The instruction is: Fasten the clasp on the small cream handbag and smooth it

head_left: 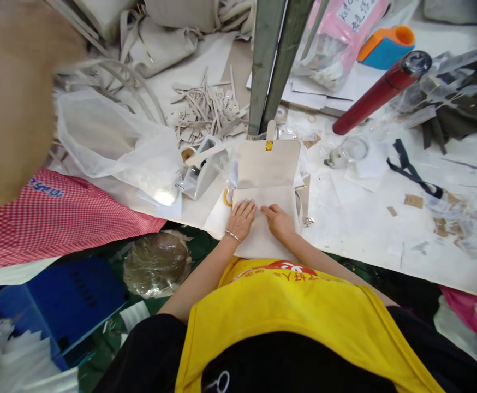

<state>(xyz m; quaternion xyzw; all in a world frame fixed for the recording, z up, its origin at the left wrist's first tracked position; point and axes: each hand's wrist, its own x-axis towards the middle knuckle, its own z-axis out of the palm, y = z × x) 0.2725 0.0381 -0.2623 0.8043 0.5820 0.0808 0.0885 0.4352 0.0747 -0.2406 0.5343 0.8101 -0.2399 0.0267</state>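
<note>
Beige bag (266, 185) lies at the tabletop's (369, 240) near edge.
Left hand (242, 219) rests flat on it, gripping nothing; right hand (279, 222) curls, fingertips against it, whether pinching anything I cannot tell.

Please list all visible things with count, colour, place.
table: 1, white, centre
flap bag: 1, beige, table's edge
posts: 2, grey, behind flap bag
strap pieces: many, beige, beside posts
soft bags: several, beige, upper left
plastic bag: 1, whitish, left
tape dispenser: 1, clear, left
cylinder: 1, red, upper right
holder: 1, orange-blue, upper right
packet: 1, pink, upper right
jar: 1, clear, right
checked cloth: 1, red-white, left
box: 1, blue, lower left
apron: 1, yellow, worn
left grip: 1, bare, on flap bag
right grip: 1, bare, on flap bag
</note>
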